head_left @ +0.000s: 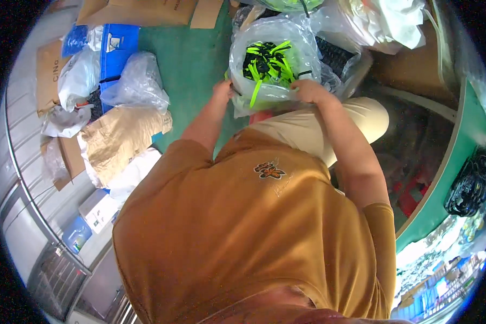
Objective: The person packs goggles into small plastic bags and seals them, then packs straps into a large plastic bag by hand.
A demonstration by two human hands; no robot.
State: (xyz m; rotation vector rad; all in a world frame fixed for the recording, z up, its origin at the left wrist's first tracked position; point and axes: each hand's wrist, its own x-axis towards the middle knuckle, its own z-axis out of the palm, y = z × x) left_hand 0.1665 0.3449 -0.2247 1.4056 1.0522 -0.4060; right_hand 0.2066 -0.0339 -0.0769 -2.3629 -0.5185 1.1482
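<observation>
Fingers of my right hand (312, 91) are pinching the clear bag (270, 31), sitting between both hands with black-and-green straps (276, 69) inside; my left hand's (223, 90) grip I cannot tell. Probably I am steadying it; next move is likely needing even hold. Leftward, a blue crate (113, 66) is standing.

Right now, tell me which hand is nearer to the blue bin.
Left. The left hand is at the clear plastic bag's left edge, right of the blue bin; the right hand, at the bag's right side, is farther off.
</observation>
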